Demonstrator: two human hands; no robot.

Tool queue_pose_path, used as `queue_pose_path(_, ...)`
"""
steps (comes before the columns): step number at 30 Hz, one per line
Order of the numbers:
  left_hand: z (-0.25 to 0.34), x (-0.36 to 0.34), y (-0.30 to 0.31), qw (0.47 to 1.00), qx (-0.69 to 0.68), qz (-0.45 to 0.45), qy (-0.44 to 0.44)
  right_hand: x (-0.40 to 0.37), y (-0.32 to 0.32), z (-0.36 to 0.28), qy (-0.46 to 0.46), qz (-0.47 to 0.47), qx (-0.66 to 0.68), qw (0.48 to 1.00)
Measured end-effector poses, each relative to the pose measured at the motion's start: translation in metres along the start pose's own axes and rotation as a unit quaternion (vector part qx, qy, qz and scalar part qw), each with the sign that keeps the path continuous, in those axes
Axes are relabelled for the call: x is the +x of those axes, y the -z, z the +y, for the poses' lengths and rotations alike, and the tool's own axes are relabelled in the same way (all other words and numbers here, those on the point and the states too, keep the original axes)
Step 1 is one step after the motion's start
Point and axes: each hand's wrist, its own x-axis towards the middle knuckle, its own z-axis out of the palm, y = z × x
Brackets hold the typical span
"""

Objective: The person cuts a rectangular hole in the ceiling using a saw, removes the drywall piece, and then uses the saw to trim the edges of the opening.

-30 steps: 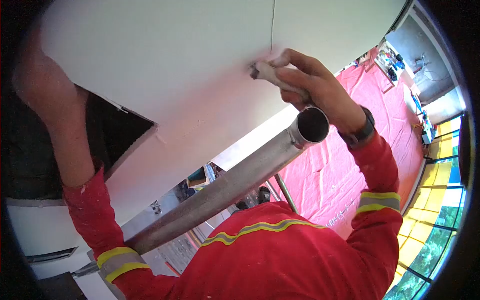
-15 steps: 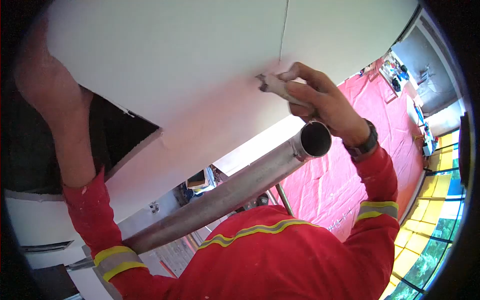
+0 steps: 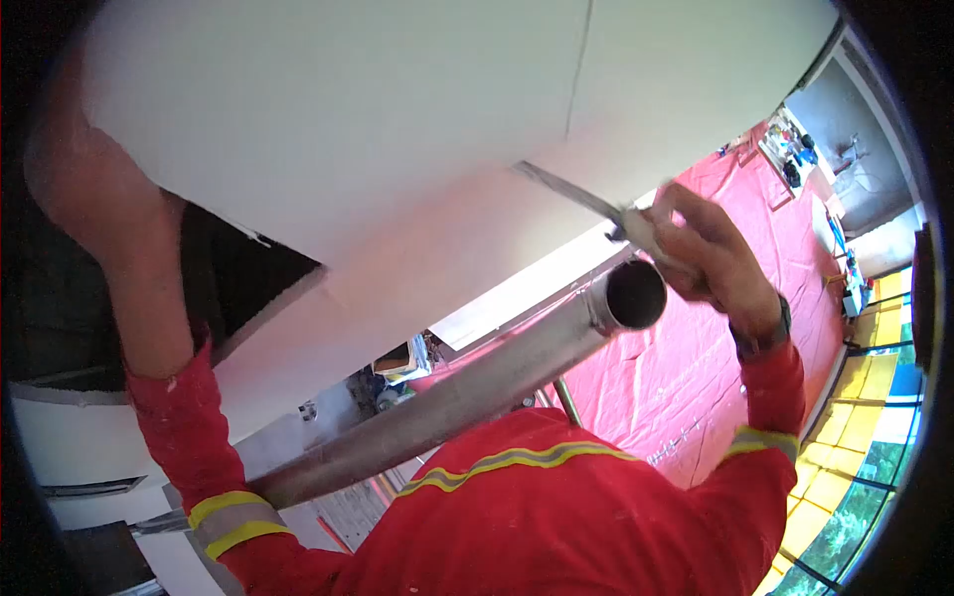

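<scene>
Overhead is a white ceiling board [image 3: 348, 109] with a thin cut line [image 3: 578, 74] running across it. My right hand [image 3: 715, 258] is closed around the pale handle of a drywall saw [image 3: 568, 187]. The saw's narrow blade points up and left, its tip close to the board just below the end of the cut. My left hand [image 3: 104, 199] reaches up at the board's left edge, beside a dark opening [image 3: 253, 273]; its fingers are hidden by the board.
A large metal pipe [image 3: 447, 397] slants across beneath the board, its open end just below my right hand. Pink sheeting [image 3: 636, 377] covers the floor far below. Yellow panels and mesh [image 3: 845, 437] line the right side. Assorted items [image 3: 790, 149] stand at the far upper right.
My right hand has moved right and down, drawing the saw blade out of the board so that it now shows. My left hand has barely moved.
</scene>
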Motion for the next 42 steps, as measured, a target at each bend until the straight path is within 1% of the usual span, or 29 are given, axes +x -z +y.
queue_pose_path(2,0.0,-0.001,0.0,1.0,-0.008,0.001,-0.001,-0.002,-0.005,0.004,0.014,0.013,0.032,0.999)
queue_pose_path(5,0.002,-0.002,0.0,1.0,-0.012,0.002,0.007,0.054,-0.037,0.009,0.052,0.017,0.013,0.998)
queue_pose_path(8,0.002,-0.001,0.001,1.0,-0.015,0.012,0.011,0.056,-0.035,0.015,0.08,-0.037,0.074,0.993)
queue_pose_path(11,0.001,-0.001,-0.002,1.0,-0.019,0.015,0.016,0.006,0.0,-0.002,-0.025,0.008,0.003,1.0)
queue_pose_path(13,0.001,-0.002,-0.001,0.999,-0.025,0.022,0.014,-0.01,0.015,0.007,0.01,-0.002,0.014,1.0)
queue_pose_path(14,0.001,-0.003,0.0,0.999,-0.029,0.023,0.013,-0.005,0.013,0.01,0.037,-0.013,0.037,0.999)
queue_pose_path(17,0.003,-0.003,-0.002,0.999,-0.033,0.028,0.017,0.055,-0.03,0.007,0.062,-0.028,-0.02,0.997)
queue_pose_path(19,0.003,-0.003,-0.001,0.998,-0.036,0.037,0.02,0.056,-0.032,0.013,0.078,-0.048,0.03,0.995)
queue_pose_path(21,0.002,-0.003,-0.001,0.998,-0.037,0.037,0.025,0.042,-0.03,0.011,0.05,-0.047,0.022,0.997)
queue_pose_path(22,0.001,-0.002,-0.004,0.998,-0.038,0.036,0.025,0.019,-0.019,0.001,0.021,-0.032,-0.015,0.999)
queue_pose_path(24,0.001,-0.006,0.0,0.998,-0.043,0.045,0.024,0.004,0.0,-0.006,0.006,-0.03,-0.051,0.998)
queue_pose_path(27,0.0,-0.006,-0.002,0.998,-0.047,0.045,0.023,0.017,-0.007,0.001,0.047,-0.048,-0.026,0.997)
queue_pose_path(29,-0.001,-0.006,-0.002,0.998,-0.04,0.049,0.027,0.06,-0.034,0.005,0.088,-0.061,-0.043,0.993)
queue_pose_path(31,0.001,-0.004,-0.003,0.998,-0.024,0.056,0.016,0.061,-0.032,0.013,0.1,-0.056,-0.031,0.993)
queue_pose_path(33,0.009,-0.006,-0.007,0.993,-0.066,0.063,0.07,0.048,-0.034,0.013,0.074,-0.036,-0.034,0.996)
queue_pose_path(34,0.013,-0.006,-0.01,0.989,-0.087,0.069,0.096,0.029,-0.029,0.002,0.052,-0.011,-0.052,0.997)
queue_pose_path(35,0.008,-0.006,-0.007,0.991,-0.081,0.068,0.083,0.013,-0.021,-0.003,0.027,0.008,-0.075,0.997)
queue_pose_path(37,0.004,-0.006,-0.003,0.993,-0.077,0.062,0.063,-0.008,0.001,0.01,0.037,-0.009,-0.013,0.999)
queue_pose_path(38,0.002,-0.007,-0.001,0.993,-0.08,0.061,0.054,-0.002,0.009,0.015,0.045,-0.062,0.016,0.997)
queue_pose_path(41,0.001,-0.005,0.001,0.995,-0.071,0.05,0.053,0.053,-0.029,0.017,0.117,-0.058,-0.045,0.99)
queue_pose_path(42,-0.001,-0.003,0.0,0.995,-0.069,0.05,0.052,0.052,-0.032,0.025,0.121,-0.06,-0.025,0.99)
